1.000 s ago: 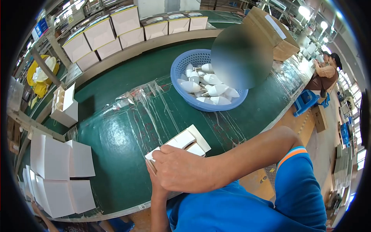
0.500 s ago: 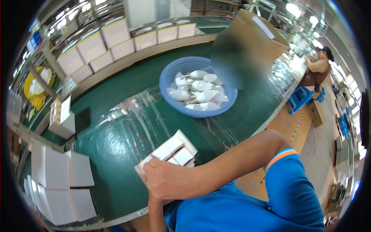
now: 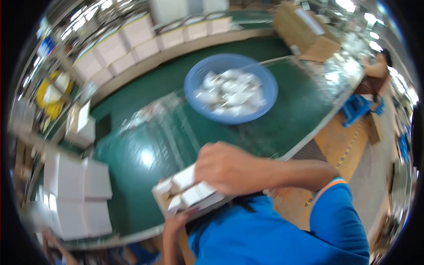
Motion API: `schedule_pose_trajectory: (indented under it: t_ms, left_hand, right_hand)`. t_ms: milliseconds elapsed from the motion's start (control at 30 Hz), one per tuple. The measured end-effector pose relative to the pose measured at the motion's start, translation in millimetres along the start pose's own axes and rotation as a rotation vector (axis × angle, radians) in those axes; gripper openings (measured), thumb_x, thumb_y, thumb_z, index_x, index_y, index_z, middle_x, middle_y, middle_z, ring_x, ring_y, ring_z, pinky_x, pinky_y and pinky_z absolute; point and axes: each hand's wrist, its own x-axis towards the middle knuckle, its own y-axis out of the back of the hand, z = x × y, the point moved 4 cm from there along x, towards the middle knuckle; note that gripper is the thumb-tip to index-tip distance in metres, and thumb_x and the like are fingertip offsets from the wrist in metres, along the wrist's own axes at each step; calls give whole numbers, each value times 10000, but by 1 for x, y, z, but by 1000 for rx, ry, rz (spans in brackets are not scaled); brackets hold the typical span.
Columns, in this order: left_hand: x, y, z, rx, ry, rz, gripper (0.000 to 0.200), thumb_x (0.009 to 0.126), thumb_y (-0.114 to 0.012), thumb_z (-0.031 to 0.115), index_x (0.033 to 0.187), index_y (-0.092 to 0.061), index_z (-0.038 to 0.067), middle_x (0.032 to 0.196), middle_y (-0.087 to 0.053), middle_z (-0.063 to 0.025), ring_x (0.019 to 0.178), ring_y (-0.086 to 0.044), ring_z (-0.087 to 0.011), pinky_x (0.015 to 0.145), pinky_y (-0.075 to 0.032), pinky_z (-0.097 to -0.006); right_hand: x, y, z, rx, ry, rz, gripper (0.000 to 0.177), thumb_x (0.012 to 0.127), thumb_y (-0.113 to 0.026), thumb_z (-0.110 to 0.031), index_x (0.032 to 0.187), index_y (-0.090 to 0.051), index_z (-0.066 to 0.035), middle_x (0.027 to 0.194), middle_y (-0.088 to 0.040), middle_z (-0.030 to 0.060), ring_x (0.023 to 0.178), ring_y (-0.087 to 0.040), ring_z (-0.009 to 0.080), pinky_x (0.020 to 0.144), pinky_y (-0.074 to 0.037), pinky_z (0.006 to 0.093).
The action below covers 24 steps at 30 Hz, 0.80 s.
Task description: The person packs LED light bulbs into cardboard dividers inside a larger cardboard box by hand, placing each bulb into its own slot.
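A small white carton (image 3: 164, 201), tilted, stands at the table's near edge with several smaller white boxes (image 3: 197, 194) inside it. My left hand (image 3: 179, 218) grips its near side, fingers along the wall. Over the carton's right end is my right hand (image 3: 221, 165), closed with knuckles up; its fingertips are hidden behind the hand, so what they hold does not show. Beyond the carton sits a blue plastic basket (image 3: 193, 99) filled with white light bulbs (image 3: 234, 90), blurred by motion.
White cartons (image 3: 66, 185) stand stacked at left, and more (image 3: 139, 33) line the table's back. An open box (image 3: 81, 126) and clear plastic wrap (image 3: 152, 110) lie left. A brown cardboard box (image 3: 296, 31) stands far right, near a seated person (image 3: 375, 73). Another person's arm (image 3: 57, 245) shows bottom left.
My right hand has moved from the carton's left end to its right end. My left hand now shows at the near side. The view has shifted, and a blurred person's arm has appeared bottom left.
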Motion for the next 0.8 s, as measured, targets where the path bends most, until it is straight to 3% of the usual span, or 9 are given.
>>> schedule_pose_trajectory:
  t_ms: [67,100,133,200,267,333,367,600,800]
  left_hand:
    - [-14,-3,24,-72,-101,40,842,627,-920,264,1293,-495,-26,1219,-588,-139,1117,-565,-235,923,-485,-358]
    - [-17,3,37,199,-282,122,938,620,-911,336,1336,-432,-34,1350,-464,-172,1241,-457,-256,1008,-417,-400]
    - [-31,5,60,203,-487,211,1141,636,-878,357,1442,-176,-43,1408,-273,-219,1321,-277,-354,1106,-254,-462]
    - [-51,15,100,395,-694,279,1124,668,-851,355,1451,-145,-34,1420,-267,-225,1293,-325,-341,1070,-296,-473]
    - [-62,18,132,357,-835,405,914,697,-819,269,1417,-316,18,1377,-377,-181,1255,-385,-342,1024,-323,-471]
    - [-66,7,168,818,-1012,275,636,712,-775,166,1289,-521,84,1249,-527,-93,1200,-460,-335,981,-338,-459]
    - [-62,-2,187,865,-885,301,466,714,-740,94,1164,-623,129,1102,-607,-38,1144,-518,-326,957,-341,-463]
    - [5,-4,203,954,-686,110,479,722,-763,112,1174,-610,76,1192,-605,-90,1198,-520,-329,991,-354,-464]
    - [35,5,195,887,-397,-230,401,743,-742,119,1120,-646,23,1001,-675,-175,922,-641,-360,795,-495,-408]
  right_hand:
    - [-8,4,-1,-7,-20,42,164,745,-672,-58,908,-685,-62,962,-658,79,967,-588,279,828,-437,392]
    - [-8,7,-3,6,-16,41,153,753,-698,-74,904,-684,-52,963,-651,69,978,-586,270,856,-430,390]
    - [-9,7,-4,54,6,37,153,753,-698,-74,904,-684,-52,963,-651,69,978,-586,270,856,-430,390]
    - [-12,7,0,-1,-17,-14,153,761,-713,-90,904,-683,-42,972,-646,64,981,-582,262,870,-429,386]
    - [-10,4,0,-5,-2,5,137,767,-713,-92,886,-680,-32,965,-641,62,976,-581,253,867,-430,386]
    - [-8,4,-1,-65,2,-8,167,750,-717,-88,900,-669,-32,940,-633,64,943,-576,261,858,-434,384]
    - [-6,5,-3,-65,7,-8,167,750,-717,-88,900,-669,-32,940,-633,64,943,-576,261,858,-434,384]
    - [5,-1,12,-181,-114,-104,230,753,-688,-114,972,-649,-54,880,-633,84,860,-573,281,761,-446,400]
    - [8,-4,23,-112,-172,-74,240,763,-673,-105,995,-646,-50,829,-627,80,798,-578,285,699,-457,404]
